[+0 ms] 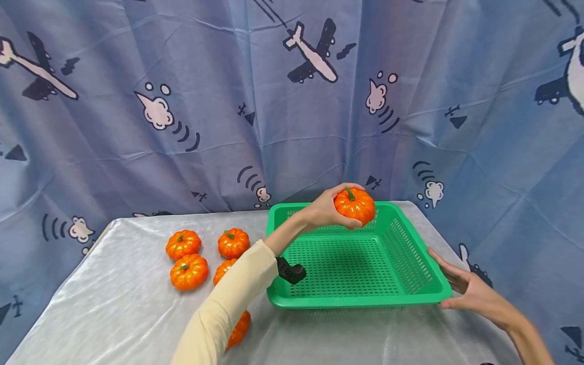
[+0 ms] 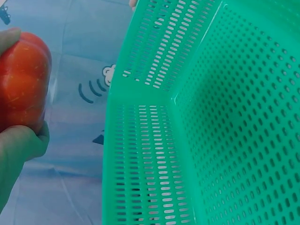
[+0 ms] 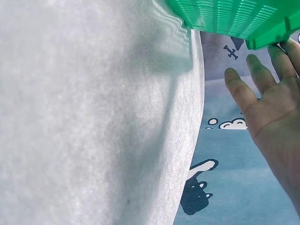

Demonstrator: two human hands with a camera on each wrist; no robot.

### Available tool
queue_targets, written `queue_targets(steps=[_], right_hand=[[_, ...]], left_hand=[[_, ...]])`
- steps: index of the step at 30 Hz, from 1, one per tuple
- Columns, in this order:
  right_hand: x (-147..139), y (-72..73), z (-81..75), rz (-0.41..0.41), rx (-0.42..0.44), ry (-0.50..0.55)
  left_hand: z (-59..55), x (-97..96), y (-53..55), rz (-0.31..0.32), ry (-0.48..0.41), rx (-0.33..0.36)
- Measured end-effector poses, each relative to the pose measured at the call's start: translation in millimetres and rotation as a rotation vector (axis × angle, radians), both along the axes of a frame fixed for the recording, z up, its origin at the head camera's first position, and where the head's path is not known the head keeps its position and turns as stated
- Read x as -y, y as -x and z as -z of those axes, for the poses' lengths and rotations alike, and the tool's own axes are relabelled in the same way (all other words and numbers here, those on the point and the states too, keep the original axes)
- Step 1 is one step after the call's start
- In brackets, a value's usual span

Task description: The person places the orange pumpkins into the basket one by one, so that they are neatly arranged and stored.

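From where I stand, the biggest thing is the blue curtain (image 1: 219, 101) behind everything, printed with airplanes (image 1: 317, 58) and puffs of cloud. In front of it is the white-draped table (image 1: 114, 304), its surface creased and a bit shiny. On the right-hand part of it is a green plastic basket (image 1: 360, 301), rectangular, with slotted walls and a gridded floor.

A cream sleeve (image 1: 237, 294) reaches across from the near side, over the basket's left rim. The right hand (image 1: 479, 296) is at the basket's near right corner, fingers extended and touching the outside of the rim, not clenched around it. The left hand (image 1: 325, 207) grasps an orange pumpkin (image 1: 356, 207), fingers over the top and thumb beneath, holding it up toward the far side of the basket, its green stem pointing up.

Five more pumpkins lie on the table left of the basket: two touching, one behind the other (image 1: 182, 244) (image 1: 189, 272), a third (image 1: 233, 243) to their right, a fourth (image 1: 222, 269) and a fifth (image 1: 241, 329) partly hidden by the sleeve. A small black fitting (image 1: 292, 272) juts out beside the cuff.
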State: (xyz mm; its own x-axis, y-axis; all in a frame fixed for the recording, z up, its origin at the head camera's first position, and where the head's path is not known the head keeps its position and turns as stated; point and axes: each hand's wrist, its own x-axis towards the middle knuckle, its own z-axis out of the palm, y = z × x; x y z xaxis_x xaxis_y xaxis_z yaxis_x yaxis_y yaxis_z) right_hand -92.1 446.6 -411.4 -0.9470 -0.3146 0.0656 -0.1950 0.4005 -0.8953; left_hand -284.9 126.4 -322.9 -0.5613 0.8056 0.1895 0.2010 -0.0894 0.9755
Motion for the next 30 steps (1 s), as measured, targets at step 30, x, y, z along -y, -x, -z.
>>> queue_targets(steps=[30], right_hand=[[-5,-0.9,3.1,-0.046,0.002,0.054]], left_hand=[[51.4,-35.9,15.0,-0.043,0.012,0.012]])
